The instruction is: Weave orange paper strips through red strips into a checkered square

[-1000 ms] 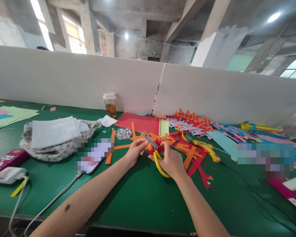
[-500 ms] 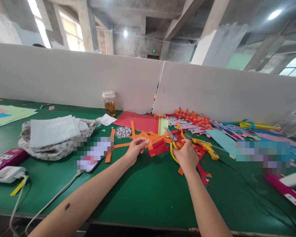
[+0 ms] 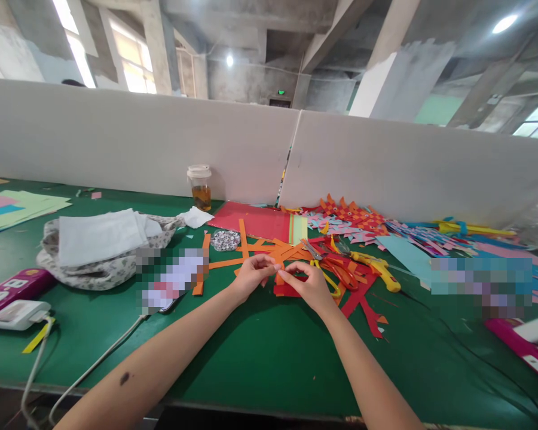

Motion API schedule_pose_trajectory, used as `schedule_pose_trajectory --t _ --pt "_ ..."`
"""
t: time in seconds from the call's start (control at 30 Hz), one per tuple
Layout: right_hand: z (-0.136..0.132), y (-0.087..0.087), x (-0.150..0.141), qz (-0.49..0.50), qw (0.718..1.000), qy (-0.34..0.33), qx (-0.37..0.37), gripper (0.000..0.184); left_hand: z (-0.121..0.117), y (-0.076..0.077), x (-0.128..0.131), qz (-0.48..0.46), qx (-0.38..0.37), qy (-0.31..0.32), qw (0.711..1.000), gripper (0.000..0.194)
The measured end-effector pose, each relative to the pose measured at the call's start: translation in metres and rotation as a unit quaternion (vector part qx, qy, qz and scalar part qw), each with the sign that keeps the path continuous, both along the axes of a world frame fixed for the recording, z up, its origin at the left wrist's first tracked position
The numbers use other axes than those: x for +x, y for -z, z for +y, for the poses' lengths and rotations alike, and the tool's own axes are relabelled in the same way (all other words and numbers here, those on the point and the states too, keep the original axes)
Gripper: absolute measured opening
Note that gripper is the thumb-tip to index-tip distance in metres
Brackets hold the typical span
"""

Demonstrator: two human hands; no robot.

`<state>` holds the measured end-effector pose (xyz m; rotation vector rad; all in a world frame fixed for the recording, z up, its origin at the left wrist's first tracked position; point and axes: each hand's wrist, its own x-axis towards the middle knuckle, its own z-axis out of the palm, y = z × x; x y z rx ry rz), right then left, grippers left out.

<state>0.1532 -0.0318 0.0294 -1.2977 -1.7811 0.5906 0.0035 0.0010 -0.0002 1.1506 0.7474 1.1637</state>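
My left hand and my right hand meet over the middle of the table, fingertips nearly touching. Both pinch a small orange paper strip, which is partly covered by the fingers. Red paper pieces lie just below and behind my right fingers. Beyond the hands, more orange paper strips lie crossed over one another. Yellow-handled scissors rest on the paper pile beside my right hand, with an orange-red handle next to them.
A yellow glue gun lies to the right, its cable trailing over the green table. On the left are a phone on a cable, a patterned cloth bag and a power strip. A lidded cup stands by the partition.
My right hand has let go of the yellow-handled scissors, which now lie on the pile. It has moved left to join my left hand at the orange paper strip.
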Motion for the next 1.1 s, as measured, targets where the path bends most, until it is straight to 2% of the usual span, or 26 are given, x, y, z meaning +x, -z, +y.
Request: schedule_pose_trajectory --t 0.13,0.37,0.53,0.7,0.8,0.87,1.0,1.1 --pt "0.001 -0.002 0.003 0.018 0.999 -0.013 -0.028 0.029 -0.002 -0.003 -0.001 0.016 -0.004 -0.014 1.0 0.035" --pt "0.005 0.002 0.003 0.062 0.996 0.009 -0.061 0.027 -0.004 -0.005 -0.004 0.031 0.01 -0.003 0.999 0.031" --pt "0.011 0.011 0.005 0.101 0.992 0.064 -0.047 0.029 -0.003 -0.001 -0.002 0.06 0.024 0.025 0.998 0.055" --pt "0.012 0.012 0.006 0.09 0.991 0.094 -0.037 0.031 -0.002 0.001 0.001 0.077 0.008 0.027 0.997 0.047" --pt "0.011 0.01 0.007 0.097 0.992 0.076 -0.035 0.032 -0.003 0.002 0.001 0.074 0.007 0.047 0.996 0.045" --pt "0.01 0.008 0.007 0.095 0.993 0.071 -0.019 0.032 -0.003 0.004 0.002 0.074 0.012 0.056 0.996 0.045" --pt "0.01 0.007 0.009 0.077 0.99 0.114 0.018 0.031 -0.002 0.008 0.003 0.081 0.021 0.068 0.994 0.035" --pt "0.011 0.009 0.008 0.078 0.991 0.108 0.03 0.03 -0.001 0.011 0.004 0.092 0.034 0.07 0.993 0.029"
